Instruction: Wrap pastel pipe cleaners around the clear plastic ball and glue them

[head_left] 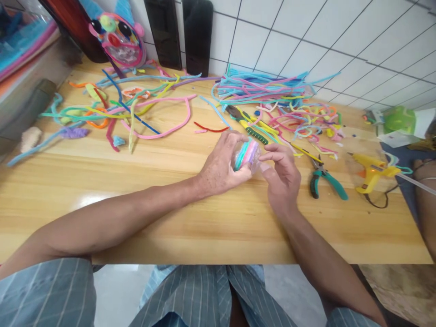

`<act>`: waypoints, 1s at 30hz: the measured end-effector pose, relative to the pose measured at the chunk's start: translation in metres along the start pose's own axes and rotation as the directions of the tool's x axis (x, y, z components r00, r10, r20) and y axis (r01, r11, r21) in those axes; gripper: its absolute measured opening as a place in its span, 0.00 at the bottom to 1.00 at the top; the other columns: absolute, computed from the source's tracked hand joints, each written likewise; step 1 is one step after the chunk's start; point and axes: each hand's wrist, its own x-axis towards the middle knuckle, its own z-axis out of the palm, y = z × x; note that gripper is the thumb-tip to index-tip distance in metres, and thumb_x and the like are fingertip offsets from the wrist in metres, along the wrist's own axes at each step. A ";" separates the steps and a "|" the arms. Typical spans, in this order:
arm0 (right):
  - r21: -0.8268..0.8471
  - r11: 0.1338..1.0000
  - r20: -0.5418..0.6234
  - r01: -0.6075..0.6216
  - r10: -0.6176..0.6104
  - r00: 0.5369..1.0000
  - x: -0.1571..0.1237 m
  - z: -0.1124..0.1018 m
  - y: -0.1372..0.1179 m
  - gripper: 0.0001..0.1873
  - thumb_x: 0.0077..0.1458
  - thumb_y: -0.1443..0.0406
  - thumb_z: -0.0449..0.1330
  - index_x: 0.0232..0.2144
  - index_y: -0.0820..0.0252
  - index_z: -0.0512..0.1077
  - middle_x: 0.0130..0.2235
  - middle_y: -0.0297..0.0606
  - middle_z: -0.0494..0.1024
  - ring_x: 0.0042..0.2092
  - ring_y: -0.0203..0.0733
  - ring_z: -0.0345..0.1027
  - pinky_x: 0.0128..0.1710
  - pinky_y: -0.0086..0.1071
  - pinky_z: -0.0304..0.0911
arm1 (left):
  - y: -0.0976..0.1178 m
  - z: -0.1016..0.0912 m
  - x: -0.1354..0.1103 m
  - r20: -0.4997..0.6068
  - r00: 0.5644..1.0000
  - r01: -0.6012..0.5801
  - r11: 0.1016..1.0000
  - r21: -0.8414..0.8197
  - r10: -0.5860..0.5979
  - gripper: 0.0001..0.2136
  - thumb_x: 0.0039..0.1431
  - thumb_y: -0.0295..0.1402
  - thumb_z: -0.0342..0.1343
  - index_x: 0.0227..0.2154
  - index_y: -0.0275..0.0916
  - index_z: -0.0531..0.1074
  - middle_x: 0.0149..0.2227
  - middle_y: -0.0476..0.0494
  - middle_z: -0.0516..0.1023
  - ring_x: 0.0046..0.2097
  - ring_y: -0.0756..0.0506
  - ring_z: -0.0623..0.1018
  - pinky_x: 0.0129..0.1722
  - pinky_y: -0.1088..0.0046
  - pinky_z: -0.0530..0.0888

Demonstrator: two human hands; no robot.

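My left hand (223,164) is wrapped round a small, clear plastic piece (247,154) banded with teal, pink and purple pipe cleaners. The thumb lies along its near side and the fingers curl over the far side. At the right end of this piece, my right hand (283,175) has its thumb and fingertips closed in on the clear edge. Just beyond the hands lie yellow-and-black pliers (247,125). A short red pipe cleaner (210,128) lies to their left. Teal-handled pliers (327,179) rest right of my right hand.
Loose pipe cleaners (143,109) spread over the left of the wooden table (163,231). A pipe-cleaner bundle (262,88) lies by the tiled wall. A yellow glue gun (373,171) sits at right, near another person's arm (425,195). A decorated face figure (119,38) stands back left.
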 end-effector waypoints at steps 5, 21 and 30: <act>-0.046 0.998 -0.015 0.052 -0.053 0.999 -0.002 0.000 -0.002 0.04 0.63 0.58 0.66 0.35 0.47 0.78 0.52 0.37 0.80 0.59 0.55 0.74 0.66 0.60 0.66 | 0.001 0.001 0.000 -0.001 1.000 0.017 1.000 0.013 -0.017 0.27 0.56 0.28 0.62 0.59 0.44 0.65 0.57 0.38 0.75 0.61 0.36 0.78 0.64 0.54 0.78; -0.020 0.997 -0.020 0.070 -0.070 0.997 -0.003 0.001 -0.004 0.05 0.63 0.62 0.67 0.34 0.45 0.81 0.54 0.37 0.82 0.58 0.54 0.75 0.65 0.60 0.68 | 0.001 0.000 0.000 0.013 1.000 0.008 1.000 0.024 -0.009 0.27 0.58 0.30 0.63 0.61 0.43 0.66 0.57 0.37 0.76 0.62 0.35 0.77 0.65 0.53 0.78; -0.062 0.995 -0.037 0.080 -0.082 0.996 -0.003 0.001 -0.006 0.06 0.63 0.61 0.66 0.33 0.46 0.82 0.53 0.37 0.82 0.58 0.54 0.75 0.66 0.61 0.69 | 0.002 0.001 0.000 0.015 0.999 0.048 0.998 0.028 -0.048 0.27 0.57 0.30 0.64 0.60 0.44 0.66 0.58 0.37 0.76 0.62 0.34 0.77 0.66 0.50 0.77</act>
